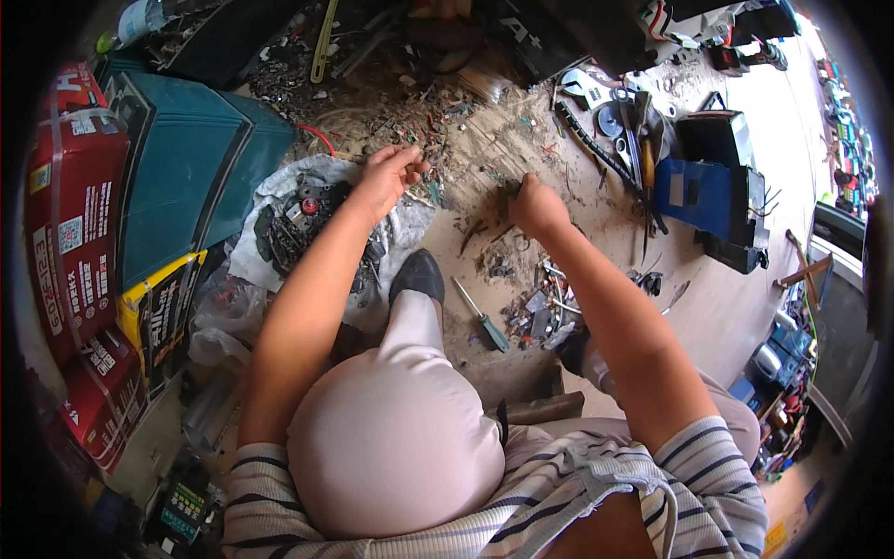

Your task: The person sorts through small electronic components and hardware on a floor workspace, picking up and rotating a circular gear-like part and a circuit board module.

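Observation:
My left hand [391,180] hovers over the littered floor, its thumb and fingers drawn together; whatever may be between them is too small to name. To its right, my right hand [540,207] is closed with the thumb on top, and a small dark thing [512,188] shows at its fingers. Below my left hand lies a white cloth [270,191] bearing dark machine parts [296,219] with one red piece. Scraps and dust [438,130] spread around both hands. Nearer to me, a screwdriver [491,328] with a green handle lies between my feet.
Teal boxes [177,158] and red cartons [79,214] are stacked at left. At right lie an adjustable wrench [585,88], pliers [633,149] and a black-and-blue case [694,197]. A pile of small scraps [540,312] sits by my right foot. A yellow strip [323,42] lies at the far side.

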